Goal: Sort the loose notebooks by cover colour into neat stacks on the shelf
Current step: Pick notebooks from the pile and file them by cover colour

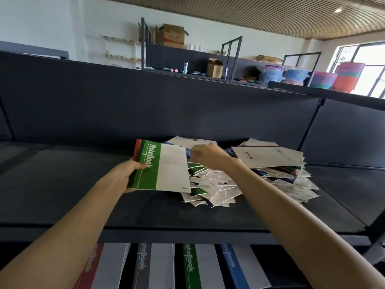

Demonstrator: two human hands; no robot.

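Left hand [133,172] grips green notebook [166,165] at its spine, red notebook [137,147] beneath, probably gathering a batch. Right hand [205,155] is over the loose pile [218,184] just right of it; blurred, can't tell its grip. Sorted stacks [191,265] sit one level below both hands.

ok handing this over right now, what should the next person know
Left hand grips a bunch of notebooks, green cover on top, a red edge beneath.
Right hand reaches into the loose pile on the upper shelf; it is blurred, so its grip is unclear.
Done: red stack, grey stack, green stack and blue stack started below that shelf.
Left: most of the pile is unsorted; the held bunch needs placing.
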